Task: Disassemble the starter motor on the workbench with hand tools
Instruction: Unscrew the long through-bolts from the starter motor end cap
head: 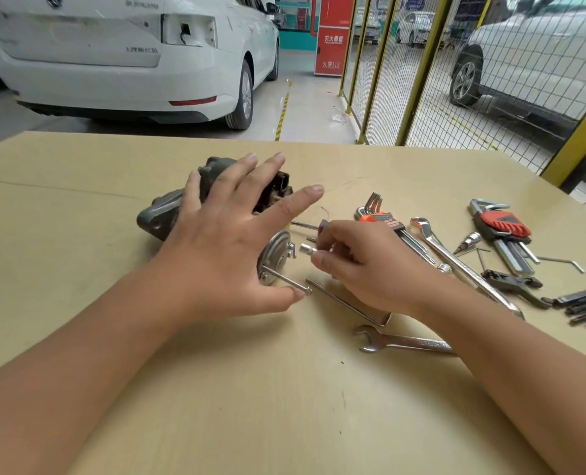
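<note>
While the left hand (223, 241) hovers with fingers (295, 200) spread apart over the starter motor (168, 210), the right hand (363, 265) has fingers curled, pinching a small socket bit (308, 249). Motor lies mid-worktop (79, 234), a long through-bolt (286, 281) protruding from its end cap (276, 250). Hex keys (387, 224) and wrenches (401, 342) lie to the right.

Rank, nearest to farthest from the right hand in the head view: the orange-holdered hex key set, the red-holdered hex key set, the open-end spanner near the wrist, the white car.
1. Orange-holdered hex key set: just beyond the right hand.
2. Silver open-end spanner: on the bench, nearer the person, partly under the forearm.
3. Red-holdered hex key set: far right.
4. White car: beyond the bench.
</note>
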